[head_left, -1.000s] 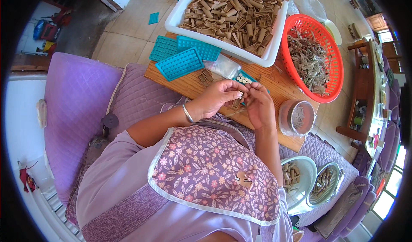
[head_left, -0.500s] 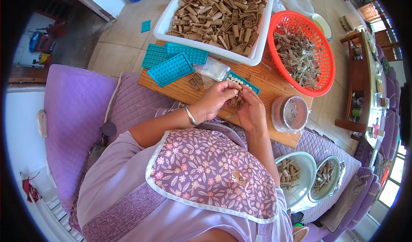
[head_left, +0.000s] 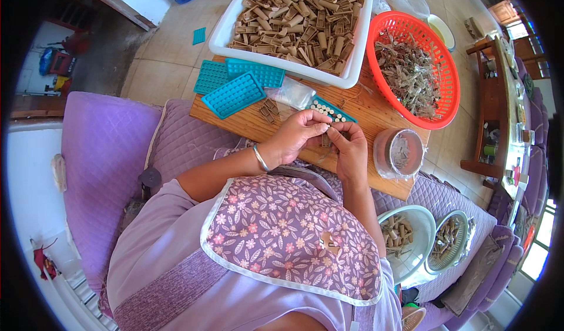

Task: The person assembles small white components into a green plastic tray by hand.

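Head view: both hands sit lower in frame than half a second ago, left hand (head_left: 294, 136) and right hand (head_left: 351, 149) pinched together on a small brown tube (head_left: 325, 140) above the wooden board (head_left: 364, 105); a white tray (head_left: 352, 72) holds brown tubes, a red basket (head_left: 437, 111) dried stalks, with bare board beside the teal moulds (head_left: 237, 93)
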The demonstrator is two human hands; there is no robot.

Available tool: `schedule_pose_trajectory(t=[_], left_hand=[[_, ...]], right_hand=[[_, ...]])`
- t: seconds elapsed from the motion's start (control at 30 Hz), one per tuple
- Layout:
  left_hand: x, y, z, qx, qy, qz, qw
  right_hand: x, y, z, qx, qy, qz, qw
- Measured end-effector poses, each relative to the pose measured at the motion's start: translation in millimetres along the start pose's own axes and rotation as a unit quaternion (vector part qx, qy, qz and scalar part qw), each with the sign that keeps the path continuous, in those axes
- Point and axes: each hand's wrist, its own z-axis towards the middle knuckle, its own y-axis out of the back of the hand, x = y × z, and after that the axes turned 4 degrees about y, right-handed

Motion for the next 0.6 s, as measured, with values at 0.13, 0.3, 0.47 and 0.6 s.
schedule_pose_trajectory(t=[0.13, 0.3, 0.47, 0.6], left_hand=[[1.1, 1.7, -0.5, 0.002, 0.002, 0.021, 1.0], [1.6, 2.9, 1.3, -0.022, -0.001, 0.014, 1.0], [-2.3, 2.0, 2.4, -0.037, 0.003, -0.017, 0.999], [-1.2, -2.1, 2.1, -0.001, 0.032, -0.027, 0.999]], right_hand=[[-2.5, -1.3, 1.3, -0.004, 0.004, -0.007, 1.0], [1.6, 0.4, 6.8, 0.022, -0.025, 0.026, 0.999], [10.2, 11.6, 15.2, -0.016, -0.046, 0.141, 0.989], [14.0, 10.0, 17.3, 0.007, -0.019, 0.101, 0.995]])
